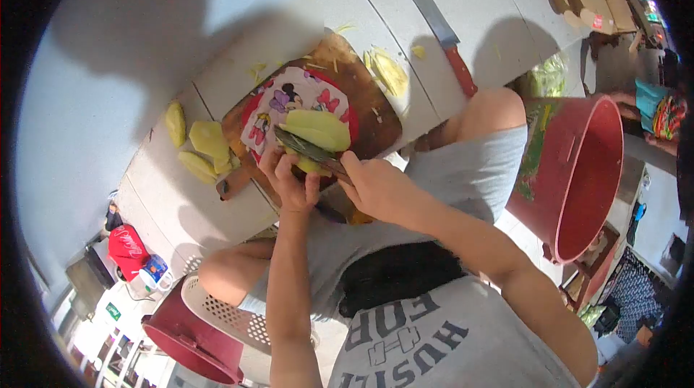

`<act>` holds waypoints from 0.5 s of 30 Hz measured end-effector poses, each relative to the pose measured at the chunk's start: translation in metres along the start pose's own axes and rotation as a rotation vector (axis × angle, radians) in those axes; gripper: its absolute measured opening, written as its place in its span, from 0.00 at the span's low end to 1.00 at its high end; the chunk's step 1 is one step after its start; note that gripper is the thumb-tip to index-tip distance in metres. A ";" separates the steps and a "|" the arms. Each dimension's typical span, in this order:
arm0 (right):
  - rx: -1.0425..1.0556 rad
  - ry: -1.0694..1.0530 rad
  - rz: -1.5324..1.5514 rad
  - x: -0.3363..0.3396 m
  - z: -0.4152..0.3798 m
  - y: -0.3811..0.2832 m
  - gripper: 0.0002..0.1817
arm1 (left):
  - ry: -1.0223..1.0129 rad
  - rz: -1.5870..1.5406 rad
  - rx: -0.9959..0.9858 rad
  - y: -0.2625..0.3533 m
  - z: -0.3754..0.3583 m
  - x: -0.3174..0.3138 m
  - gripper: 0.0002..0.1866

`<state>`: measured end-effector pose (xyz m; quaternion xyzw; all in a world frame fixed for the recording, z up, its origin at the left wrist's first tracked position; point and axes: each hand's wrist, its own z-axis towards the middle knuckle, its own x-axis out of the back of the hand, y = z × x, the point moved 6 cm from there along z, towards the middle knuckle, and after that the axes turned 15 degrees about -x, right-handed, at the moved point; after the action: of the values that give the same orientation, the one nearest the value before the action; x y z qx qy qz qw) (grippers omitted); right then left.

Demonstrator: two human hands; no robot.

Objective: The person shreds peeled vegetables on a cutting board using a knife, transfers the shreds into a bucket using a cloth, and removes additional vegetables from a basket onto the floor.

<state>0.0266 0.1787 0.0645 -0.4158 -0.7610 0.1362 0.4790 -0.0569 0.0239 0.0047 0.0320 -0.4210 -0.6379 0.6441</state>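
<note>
My right hand point(374, 184) grips a knife point(311, 148), its dark, wet-looking blade pointing up and left. The blade lies across a pale green peeled fruit piece point(318, 129), whose exact kind I cannot make out. My left hand point(291, 180) is closed around the lower side of the fruit, fingers close to the blade. Beneath them is a cloth point(262, 114) with a pink cartoon mouse print, spread on a wooden cutting board point(376, 109). To the left lie several yellow-green fruit pieces point(208, 139), with a brown wooden handle point(234, 183) beside them.
A large knife with an orange-brown handle point(458, 66) lies on the tiles. Near it is a yellowish cut piece point(390, 72). A red tub point(571, 171) stands at right, a second red tub point(195, 334) at lower left beside a white perforated basket point(224, 312). Another person's hand point(625, 104) shows far right.
</note>
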 end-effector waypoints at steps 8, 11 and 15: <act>-0.031 -0.042 0.018 0.047 -0.063 -0.030 0.13 | 0.107 0.011 -0.090 0.004 0.010 0.000 0.31; 0.028 -0.011 -0.025 0.044 -0.068 -0.028 0.15 | 0.088 0.043 -0.121 0.005 0.008 -0.001 0.31; 0.041 0.015 -0.003 0.043 -0.063 -0.027 0.14 | 0.067 0.042 -0.108 0.003 0.005 0.000 0.31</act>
<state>0.0577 0.1828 0.1391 -0.4059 -0.7550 0.1479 0.4933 -0.0579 0.0273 0.0095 0.0097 -0.3650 -0.6444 0.6719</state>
